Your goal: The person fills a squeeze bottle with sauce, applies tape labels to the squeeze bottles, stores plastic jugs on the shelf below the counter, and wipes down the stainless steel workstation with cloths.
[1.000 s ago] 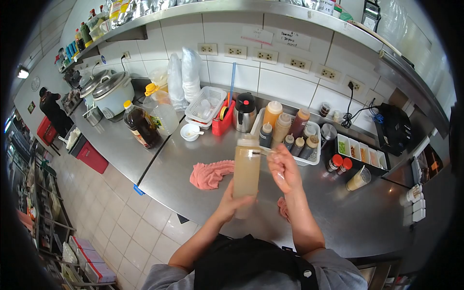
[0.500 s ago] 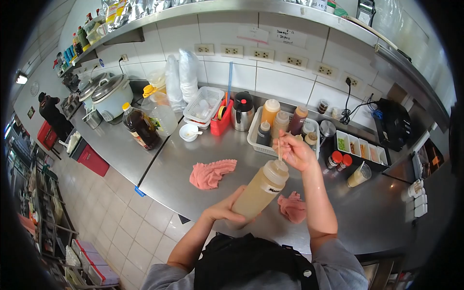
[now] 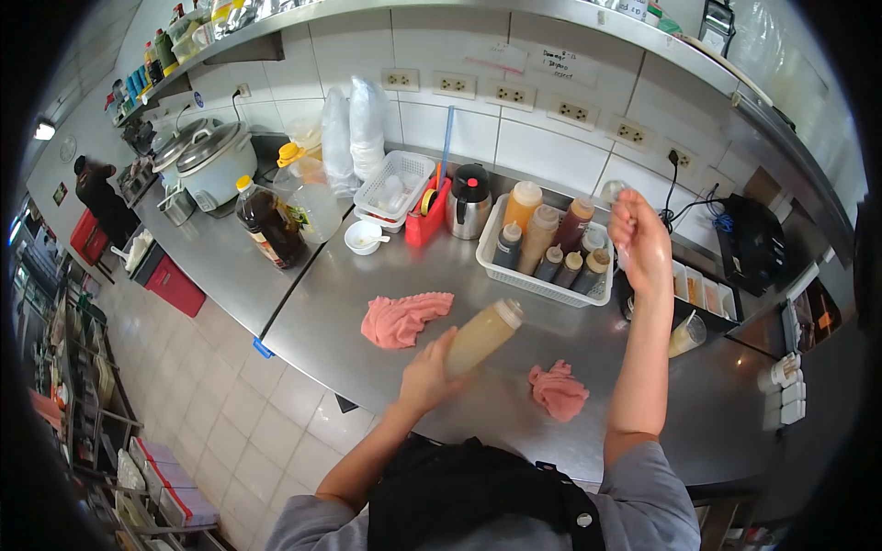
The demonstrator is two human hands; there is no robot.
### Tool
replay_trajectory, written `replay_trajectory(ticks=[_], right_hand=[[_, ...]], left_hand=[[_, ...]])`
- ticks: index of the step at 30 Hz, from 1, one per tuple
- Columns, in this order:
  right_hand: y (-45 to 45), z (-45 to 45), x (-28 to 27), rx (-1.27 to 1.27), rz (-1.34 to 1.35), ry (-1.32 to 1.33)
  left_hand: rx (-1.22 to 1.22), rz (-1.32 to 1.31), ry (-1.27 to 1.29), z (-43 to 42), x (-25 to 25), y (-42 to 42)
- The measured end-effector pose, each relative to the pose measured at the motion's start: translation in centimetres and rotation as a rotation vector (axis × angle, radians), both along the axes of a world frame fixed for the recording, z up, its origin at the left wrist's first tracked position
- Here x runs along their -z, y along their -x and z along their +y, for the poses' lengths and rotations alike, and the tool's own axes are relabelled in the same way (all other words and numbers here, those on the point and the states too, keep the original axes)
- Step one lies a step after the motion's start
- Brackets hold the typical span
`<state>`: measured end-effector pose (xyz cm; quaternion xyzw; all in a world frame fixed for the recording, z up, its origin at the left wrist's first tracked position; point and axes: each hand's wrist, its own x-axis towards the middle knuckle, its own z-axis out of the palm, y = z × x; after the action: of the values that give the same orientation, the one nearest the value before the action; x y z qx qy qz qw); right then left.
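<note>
My left hand [image 3: 428, 375] is wrapped round a squeeze bottle [image 3: 480, 340] of pale, cloudy liquid, tilted up to the right above the steel counter. My right hand [image 3: 641, 234] is raised beyond the bottle, near the wall, its fingers curled closed. A clear, rounded thing [image 3: 613, 191] shows at its fingertips, too blurred to name. Left of the bottle lies a crumpled pink cloth [image 3: 404, 320]; a second pink cloth [image 3: 558, 390] lies to its right. Beside my right hand, a white basket [image 3: 542, 286] holds several sauce bottles.
A steel thermos [image 3: 469, 204], a red holder [image 3: 427, 216] and a white bowl [image 3: 362, 238] stand toward the back. Large bottles and rice cookers [image 3: 216, 161] are at left. A divided topping tray [image 3: 706, 292] and a tilted cup [image 3: 687, 335] are at right. A shelf [image 3: 514, 7] overhangs.
My right hand has lifted away from the bottle's top, moving up and right toward the wall. The bottle has moved slightly left and tilted further, still in my left hand.
</note>
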<state>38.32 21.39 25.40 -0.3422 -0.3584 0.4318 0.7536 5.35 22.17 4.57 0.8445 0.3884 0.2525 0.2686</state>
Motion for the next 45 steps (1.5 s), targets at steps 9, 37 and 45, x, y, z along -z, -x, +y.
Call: replay_trajectory(ticks=[9,37,45], right_hand=[[3.5,-1.7,19.0,0.233,-0.946,0.494],[15.9,-1.5,10.4,-0.284,-0.283,0.035],[14.3,-1.4,12.2,-0.317,-0.07,0.193]], left_hand=[[-0.027,-0.556,0.45,1.1,0.8,0.2],[0.706,-1.189,1.438,0.5,0.0,0.4],[0.519,-0.969,1.195,0.7,-2.1,0.3]])
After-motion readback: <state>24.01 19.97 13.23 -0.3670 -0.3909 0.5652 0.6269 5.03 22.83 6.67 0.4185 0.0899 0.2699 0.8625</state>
